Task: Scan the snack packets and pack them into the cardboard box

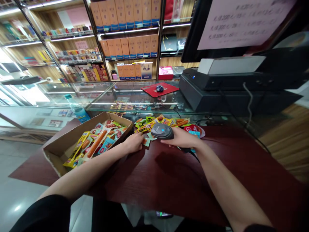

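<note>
My right hand is wrapped round a dark handheld scanner with a blue light on top, its head pointing left over the desk. Just left of it, my left hand has its fingers curled at the edge of a small green packet lying on the desk. Behind both hands lies a row of packaged snacks, mostly yellow and green. An open cardboard box stands on the left beside my left forearm, with sausage packs and other colourful packets in it.
The dark red desk meets a glass counter with a mouse on a red mat. A blue bottle stands behind the box. A monitor and black machines are at the right, with cables hanging down.
</note>
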A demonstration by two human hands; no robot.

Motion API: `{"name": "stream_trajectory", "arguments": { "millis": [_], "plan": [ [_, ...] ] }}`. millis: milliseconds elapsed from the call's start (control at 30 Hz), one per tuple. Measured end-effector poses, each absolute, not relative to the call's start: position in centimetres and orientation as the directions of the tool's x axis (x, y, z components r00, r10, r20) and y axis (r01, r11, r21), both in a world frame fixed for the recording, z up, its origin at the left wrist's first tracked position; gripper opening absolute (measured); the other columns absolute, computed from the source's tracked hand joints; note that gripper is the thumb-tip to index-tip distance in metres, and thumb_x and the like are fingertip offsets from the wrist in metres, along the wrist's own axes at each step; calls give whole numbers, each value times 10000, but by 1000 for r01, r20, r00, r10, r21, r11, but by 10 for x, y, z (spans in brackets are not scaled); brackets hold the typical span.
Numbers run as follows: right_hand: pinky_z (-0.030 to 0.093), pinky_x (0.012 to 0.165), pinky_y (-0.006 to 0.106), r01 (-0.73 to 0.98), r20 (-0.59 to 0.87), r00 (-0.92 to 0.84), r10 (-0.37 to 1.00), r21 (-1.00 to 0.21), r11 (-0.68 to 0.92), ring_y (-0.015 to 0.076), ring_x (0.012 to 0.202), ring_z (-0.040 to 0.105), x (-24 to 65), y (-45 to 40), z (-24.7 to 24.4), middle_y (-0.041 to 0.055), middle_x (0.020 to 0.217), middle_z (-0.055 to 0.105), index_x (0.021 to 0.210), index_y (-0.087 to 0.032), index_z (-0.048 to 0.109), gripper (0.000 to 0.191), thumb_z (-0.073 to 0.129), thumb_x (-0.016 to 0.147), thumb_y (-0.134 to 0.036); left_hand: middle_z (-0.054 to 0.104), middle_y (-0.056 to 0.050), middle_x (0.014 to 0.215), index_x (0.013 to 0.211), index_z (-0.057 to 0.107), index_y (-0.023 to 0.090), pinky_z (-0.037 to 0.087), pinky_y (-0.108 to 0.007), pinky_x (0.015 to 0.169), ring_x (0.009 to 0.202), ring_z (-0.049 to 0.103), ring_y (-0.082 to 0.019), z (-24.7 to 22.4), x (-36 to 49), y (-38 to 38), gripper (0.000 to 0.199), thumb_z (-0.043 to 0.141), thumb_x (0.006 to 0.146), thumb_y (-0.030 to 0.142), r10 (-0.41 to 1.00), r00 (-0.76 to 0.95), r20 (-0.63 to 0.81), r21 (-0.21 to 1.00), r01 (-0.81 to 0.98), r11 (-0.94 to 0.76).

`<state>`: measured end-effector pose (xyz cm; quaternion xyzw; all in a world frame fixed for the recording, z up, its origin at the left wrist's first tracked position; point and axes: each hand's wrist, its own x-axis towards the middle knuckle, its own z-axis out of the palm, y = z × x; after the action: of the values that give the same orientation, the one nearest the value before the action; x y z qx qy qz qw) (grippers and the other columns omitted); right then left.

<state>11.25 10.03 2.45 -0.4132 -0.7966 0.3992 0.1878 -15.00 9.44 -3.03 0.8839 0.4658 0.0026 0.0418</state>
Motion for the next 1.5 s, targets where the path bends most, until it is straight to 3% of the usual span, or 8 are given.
{"name": "stream_trajectory", "arguments": {
  "millis": [133, 267, 400, 500, 567, 667, 800, 1500],
  "plan": [
    [473, 475, 275, 472, 5, -571, 821, -816, 333, 160, 485, 604, 105, 94, 29, 8, 583, 645, 928, -195, 637, 307, 656, 789, -468, 591, -173, 1107, 981, 609, 133, 494, -361, 773, 925, 630, -289, -29, -152, 93, 321, 596, 661, 156, 882, 471, 19, 135, 873, -469],
    [483, 477, 273, 424, 49, -553, 832, -843, 332, 158, 494, 609, 101, 92, 28, 8, 592, 647, 948, -197, 642, 310, 644, 801, -470, 660, -96, 897, 941, 647, 163, 489, -357, 762, 835, 634, -267, -19, -162, 105, 282, 645, 668, 232, 966, 253, 61, 461, 851, -252],
    [489, 479, 287, 447, 15, -542, 840, -842, 303, 170, 490, 614, 98, 96, 17, 7, 593, 655, 983, -206, 646, 341, 667, 779, -479, 695, -21, 810, 933, 691, 179, 497, -331, 776, 793, 646, -218, -10, -169, 114, 328, 731, 631, 299, 992, 116, -42, 854, 520, -25],
    [499, 494, 306, 481, 5, -525, 851, -823, 302, 171, 466, 603, 96, 98, 11, 9, 574, 652, 995, -200, 667, 349, 669, 778, -473, 714, -20, 840, 919, 696, 164, 509, -318, 776, 775, 653, -188, -8, -166, 112, 387, 795, 577, 316, 993, 104, -55, 967, 255, 27],
    [527, 561, 326, 487, 43, -515, 856, -807, 334, 187, 532, 636, 94, 97, 13, 20, 624, 678, 1011, -186, 679, 355, 679, 772, -449, 719, -26, 881, 926, 686, 160, 519, -312, 771, 790, 655, -177, -5, -163, 109, 420, 820, 561, 320, 997, 74, -17, 992, 123, 8],
    [549, 731, 357, 478, 132, -485, 865, -788, 388, 242, 801, 692, 88, 93, 20, 50, 832, 732, 1073, -171, 679, 392, 705, 747, -388, 713, -48, 959, 941, 669, 143, 542, -333, 788, 853, 661, -186, 2, -163, 108, 450, 829, 575, 351, 998, 46, 33, 997, -73, -29],
    [511, 900, 377, 419, 211, -476, 854, -799, 430, 262, 1029, 655, 79, 87, 22, 70, 1070, 719, 1107, -175, 670, 382, 696, 749, -304, 704, -68, 957, 905, 644, 116, 565, -372, 809, 876, 674, -201, 9, -169, 108, 445, 843, 579, 343, 1000, 17, 12, 976, -219, -8],
    [532, 873, 407, 428, 205, -502, 840, -785, 447, 282, 988, 670, 74, 83, 15, 71, 1058, 727, 1106, -188, 675, 372, 703, 756, -313, 710, -67, 909, 869, 612, 127, 587, -350, 739, 824, 687, -193, 7, -174, 109, 458, 870, 523, 278, 1000, 7, 10, 974, -226, -8]
  ]
}}
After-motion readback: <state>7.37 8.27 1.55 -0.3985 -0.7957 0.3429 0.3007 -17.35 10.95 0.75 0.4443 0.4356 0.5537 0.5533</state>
